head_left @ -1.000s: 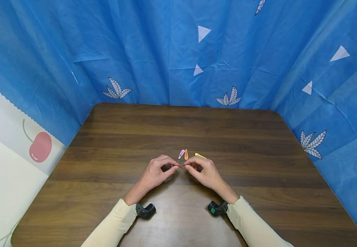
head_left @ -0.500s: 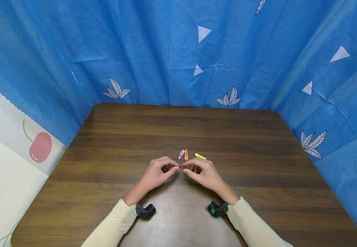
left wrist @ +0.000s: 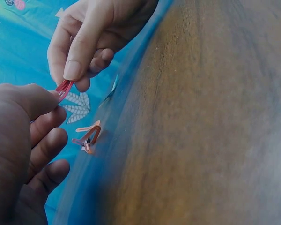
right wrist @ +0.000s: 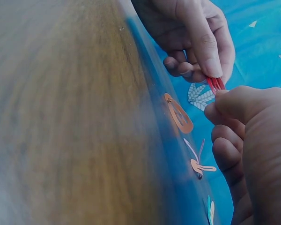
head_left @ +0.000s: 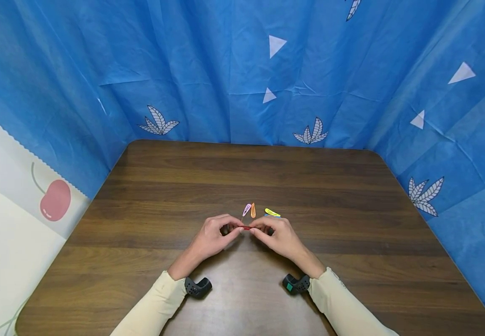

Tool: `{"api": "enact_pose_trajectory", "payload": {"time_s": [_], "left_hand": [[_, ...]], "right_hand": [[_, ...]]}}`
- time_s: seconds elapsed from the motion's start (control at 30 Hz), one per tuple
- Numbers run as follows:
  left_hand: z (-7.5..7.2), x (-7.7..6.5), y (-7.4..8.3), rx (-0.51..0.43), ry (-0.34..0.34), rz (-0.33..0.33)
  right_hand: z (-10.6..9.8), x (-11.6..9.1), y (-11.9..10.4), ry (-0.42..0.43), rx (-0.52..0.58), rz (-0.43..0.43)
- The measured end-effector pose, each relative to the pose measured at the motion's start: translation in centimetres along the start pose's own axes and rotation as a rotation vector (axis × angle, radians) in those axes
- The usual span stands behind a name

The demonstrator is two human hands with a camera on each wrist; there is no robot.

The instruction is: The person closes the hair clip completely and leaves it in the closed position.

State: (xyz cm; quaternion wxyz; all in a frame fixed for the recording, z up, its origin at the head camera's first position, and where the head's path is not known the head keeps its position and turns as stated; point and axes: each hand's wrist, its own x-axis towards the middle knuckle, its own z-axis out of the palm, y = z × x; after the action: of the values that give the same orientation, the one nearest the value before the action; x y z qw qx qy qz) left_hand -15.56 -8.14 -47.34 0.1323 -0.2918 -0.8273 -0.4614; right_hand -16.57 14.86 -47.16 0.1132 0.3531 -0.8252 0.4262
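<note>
A red snap hair clip (head_left: 246, 227) is stretched between my two hands, above the near middle of the table. My left hand (head_left: 219, 234) pinches one end of it between thumb and forefinger. The other end is pinched by my right hand (head_left: 277, 235), as the right wrist view also shows with the red clip (right wrist: 216, 83) between the fingertips. Just beyond the hands lie a pink-purple hair clip (head_left: 246, 209), an orange hair clip (head_left: 253, 210) and a yellow hair clip (head_left: 272, 212). A blue clip (head_left: 273, 216) peeks out beside the yellow one, partly covered by the right hand.
Brown wood-grain table (head_left: 242, 177) extends on all sides of the hands. Blue patterned curtain (head_left: 209, 70) hangs behind it and along the right. Pale cloth with a cherry print (head_left: 55, 199) is at the left. Each wrist wears a black camera band (head_left: 198, 287).
The red clip has turned so that more of its red face shows. My right fingers shifted slightly and regripped its end, uncovering more of the yellow and blue clips. The left hand barely moved.
</note>
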Motion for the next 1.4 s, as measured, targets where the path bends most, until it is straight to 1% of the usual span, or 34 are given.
{"api": "enact_pose_trajectory", "payload": {"time_s": [0.17,0.47,0.7,1.03,1.17,1.4], "left_hand": [[-0.09,0.02,0.15,-0.001,-0.009,-0.008],[-0.08,-0.01,0.11,-0.019,-0.032,0.004],[-0.09,-0.02,0.18,-0.014,-0.034,0.002],[-0.24,-0.02,0.49,0.025,-0.06,-0.029],[-0.21,0.04,0.52,0.036,-0.068,-0.017],[-0.16,0.02,0.41,0.022,-0.073,-0.002]], "right_hand": [[0.05,0.03,0.04,-0.009,0.001,0.012],[0.16,-0.07,0.17,-0.008,0.021,0.026],[0.16,-0.06,0.14,-0.022,0.03,0.036],[-0.03,-0.17,-0.15,-0.045,0.07,0.105],[-0.08,-0.22,-0.05,-0.055,0.061,0.105],[-0.11,-0.26,0.11,-0.082,0.066,0.116]]}}
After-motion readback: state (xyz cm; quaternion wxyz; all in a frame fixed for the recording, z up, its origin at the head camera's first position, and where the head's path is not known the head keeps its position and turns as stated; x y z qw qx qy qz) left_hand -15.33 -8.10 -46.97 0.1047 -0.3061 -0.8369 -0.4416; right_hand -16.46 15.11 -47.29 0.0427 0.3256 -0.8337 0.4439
